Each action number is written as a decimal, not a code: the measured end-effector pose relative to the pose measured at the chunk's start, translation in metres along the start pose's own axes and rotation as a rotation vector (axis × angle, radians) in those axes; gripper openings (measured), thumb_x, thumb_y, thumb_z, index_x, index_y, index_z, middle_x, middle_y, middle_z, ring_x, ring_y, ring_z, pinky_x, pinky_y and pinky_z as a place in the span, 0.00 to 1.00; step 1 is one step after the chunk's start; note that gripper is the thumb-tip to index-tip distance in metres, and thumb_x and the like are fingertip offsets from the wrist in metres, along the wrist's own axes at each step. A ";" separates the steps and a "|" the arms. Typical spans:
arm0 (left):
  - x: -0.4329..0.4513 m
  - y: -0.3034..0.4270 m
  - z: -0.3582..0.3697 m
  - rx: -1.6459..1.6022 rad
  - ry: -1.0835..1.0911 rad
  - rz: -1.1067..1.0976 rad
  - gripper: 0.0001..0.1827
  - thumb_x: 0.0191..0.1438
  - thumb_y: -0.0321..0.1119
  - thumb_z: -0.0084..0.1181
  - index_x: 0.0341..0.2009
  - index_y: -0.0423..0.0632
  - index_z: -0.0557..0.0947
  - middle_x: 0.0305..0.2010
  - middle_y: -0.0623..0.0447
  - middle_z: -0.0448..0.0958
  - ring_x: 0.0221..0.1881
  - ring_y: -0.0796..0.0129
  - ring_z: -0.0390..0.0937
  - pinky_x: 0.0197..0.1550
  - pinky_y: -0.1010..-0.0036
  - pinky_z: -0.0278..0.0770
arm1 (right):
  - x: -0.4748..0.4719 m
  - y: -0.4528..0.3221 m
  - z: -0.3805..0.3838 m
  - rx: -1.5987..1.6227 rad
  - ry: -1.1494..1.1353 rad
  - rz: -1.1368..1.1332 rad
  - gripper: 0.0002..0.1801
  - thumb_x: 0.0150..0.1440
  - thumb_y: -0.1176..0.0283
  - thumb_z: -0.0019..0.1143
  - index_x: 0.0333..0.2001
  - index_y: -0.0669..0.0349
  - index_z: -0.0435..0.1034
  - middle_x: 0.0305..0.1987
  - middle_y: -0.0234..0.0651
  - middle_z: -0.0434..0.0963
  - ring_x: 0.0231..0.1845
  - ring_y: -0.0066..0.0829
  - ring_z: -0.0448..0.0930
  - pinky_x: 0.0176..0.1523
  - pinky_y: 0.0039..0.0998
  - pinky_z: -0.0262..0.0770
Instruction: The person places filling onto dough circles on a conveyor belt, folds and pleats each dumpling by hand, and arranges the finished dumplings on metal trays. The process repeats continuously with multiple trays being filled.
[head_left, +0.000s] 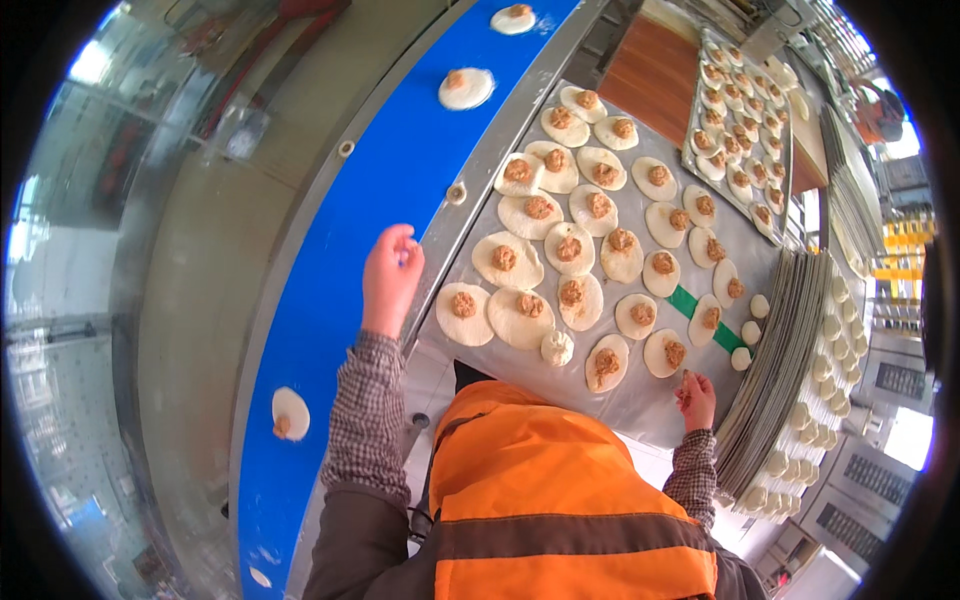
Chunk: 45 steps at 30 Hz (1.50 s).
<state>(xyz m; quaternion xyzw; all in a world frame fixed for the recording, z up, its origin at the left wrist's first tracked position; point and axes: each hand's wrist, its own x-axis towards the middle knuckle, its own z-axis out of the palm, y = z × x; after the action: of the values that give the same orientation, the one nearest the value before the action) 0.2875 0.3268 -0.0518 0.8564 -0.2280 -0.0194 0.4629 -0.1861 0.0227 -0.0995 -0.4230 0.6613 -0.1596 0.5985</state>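
My left hand (393, 281) hovers over the edge of the blue conveyor belt (360, 202), fingers curled, with a gap between thumb and finger and nothing seen in it. Near the front right of the metal worktable (637, 420), my right hand (697, 401) pinches a small brownish lump that looks like filling (684, 391). Just beyond it lies a dough round topped with filling (665, 352). Many more flat dough rounds (517, 259) with minced filling cover the table. One closed, pleated bun (557, 348) sits at the near edge.
On the belt lie spaced dough rounds with filling (466, 88) (290, 414). A tray of filled rounds (739, 135) stands at the back right. Stacked trays (780, 360) edge the table's right side, beside rows of buns (825, 367). Green tape (682, 301) crosses the tabletop.
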 end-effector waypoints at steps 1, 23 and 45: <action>0.024 -0.007 0.005 0.003 0.024 0.073 0.13 0.52 0.28 0.58 0.43 0.42 0.77 0.32 0.48 0.78 0.31 0.68 0.76 0.36 0.73 0.75 | 0.001 0.008 -0.001 0.055 -0.043 -0.013 0.09 0.59 0.65 0.57 0.40 0.55 0.67 0.27 0.27 0.73 0.22 0.21 0.75 0.19 0.20 0.66; 0.103 -0.090 -0.005 0.366 -0.116 0.234 0.23 0.44 0.39 0.67 0.43 0.39 0.79 0.37 0.42 0.80 0.37 0.55 0.79 0.40 0.66 0.75 | -0.074 0.013 0.031 0.660 -0.136 -0.032 0.13 0.62 0.73 0.47 0.51 0.58 0.64 0.42 0.35 0.76 0.38 0.31 0.79 0.36 0.27 0.78; -0.030 -0.025 -0.073 -1.325 -0.581 -0.532 0.13 0.57 0.33 0.52 0.44 0.40 0.75 0.45 0.53 0.74 0.50 0.65 0.71 0.59 0.65 0.67 | 0.011 -0.060 0.036 0.388 -0.215 -0.115 0.22 0.59 0.70 0.54 0.56 0.64 0.63 0.48 0.35 0.74 0.37 0.27 0.80 0.37 0.25 0.79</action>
<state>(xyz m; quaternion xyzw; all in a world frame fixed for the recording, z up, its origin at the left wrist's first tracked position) 0.2878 0.4084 -0.0354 0.3868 -0.0676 -0.4868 0.7803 -0.1299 -0.0106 -0.0716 -0.3516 0.5255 -0.2715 0.7256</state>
